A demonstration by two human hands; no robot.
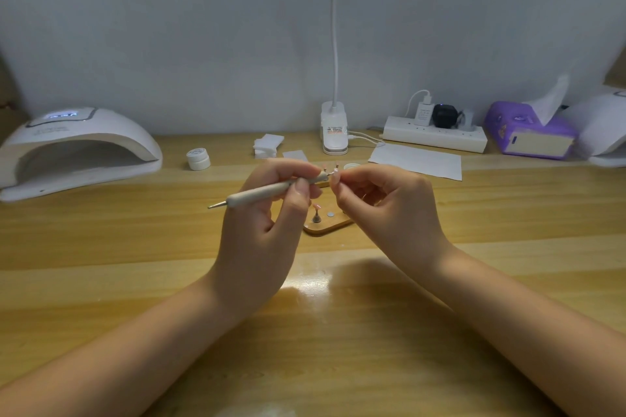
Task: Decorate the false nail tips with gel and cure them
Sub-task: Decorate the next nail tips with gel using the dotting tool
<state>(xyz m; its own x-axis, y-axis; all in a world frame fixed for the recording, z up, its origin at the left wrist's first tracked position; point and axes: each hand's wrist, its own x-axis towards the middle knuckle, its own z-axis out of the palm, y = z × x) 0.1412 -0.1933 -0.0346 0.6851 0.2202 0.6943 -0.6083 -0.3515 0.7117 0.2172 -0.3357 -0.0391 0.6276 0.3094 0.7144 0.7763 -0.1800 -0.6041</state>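
My left hand (267, 213) grips a beige dotting tool (261, 194), its working end pointing right. That end meets a small pale nail tip (333, 173) pinched in the fingertips of my right hand (389, 203). Below and between my hands lies a wooden nail stand (327, 225) with one pink tip (316, 208) on a metal holder; two more holders poke up behind my fingers. A white curing lamp (74, 149) stands at the left with its display lit. A small white gel jar (198, 158) sits to its right.
At the back stand a white clip lamp (334, 129), a power strip (435, 134) with chargers, a purple tissue box (528, 130), cotton pads (267, 144) and a sheet of white paper (418, 161). An open jar lid (352, 166) lies behind my right hand.
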